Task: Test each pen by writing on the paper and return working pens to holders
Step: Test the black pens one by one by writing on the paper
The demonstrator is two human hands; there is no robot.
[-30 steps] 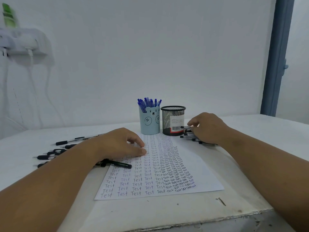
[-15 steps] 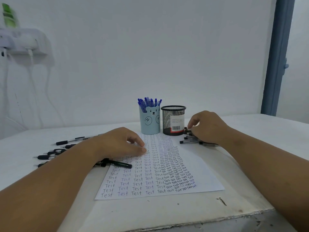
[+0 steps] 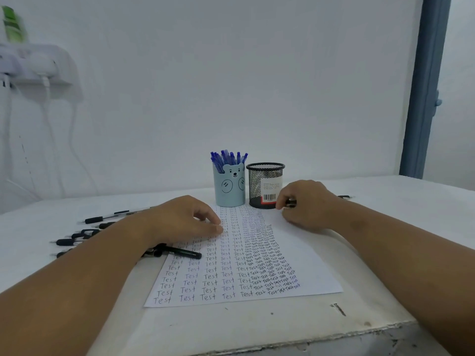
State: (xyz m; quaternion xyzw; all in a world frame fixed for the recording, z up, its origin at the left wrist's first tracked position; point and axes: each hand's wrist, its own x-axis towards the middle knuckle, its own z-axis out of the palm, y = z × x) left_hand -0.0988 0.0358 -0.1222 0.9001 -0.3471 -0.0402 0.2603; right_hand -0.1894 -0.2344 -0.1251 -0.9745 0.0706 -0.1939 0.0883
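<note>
Flanking the paper [image 3: 257,255]: loose black pens [image 3: 77,240], blue-pen holder [image 3: 228,188], mesh holder [image 3: 264,186].

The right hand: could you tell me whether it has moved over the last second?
Yes. The right hand, gripping black pens, has drawn slightly toward the black mesh holder; pens previously lying beneath it are gathered.

You've got a white sheet of paper [image 3: 295,253] covered in rows of "Test" in dark and bluish-purple ink, on a white table [image 3: 398,201]. There's your pale blue holder [image 3: 228,186] with its bear face drawn in black line, packed with bright blue pens [image 3: 227,159]. Beside it, the black mesh holder [image 3: 264,185], white label with a black barcode and a red strip. Black pens [image 3: 87,232] lie at your left, one black pen [image 3: 180,251] across the paper's edge. White wall, blue-grey door frame [image 3: 424,86].
</note>
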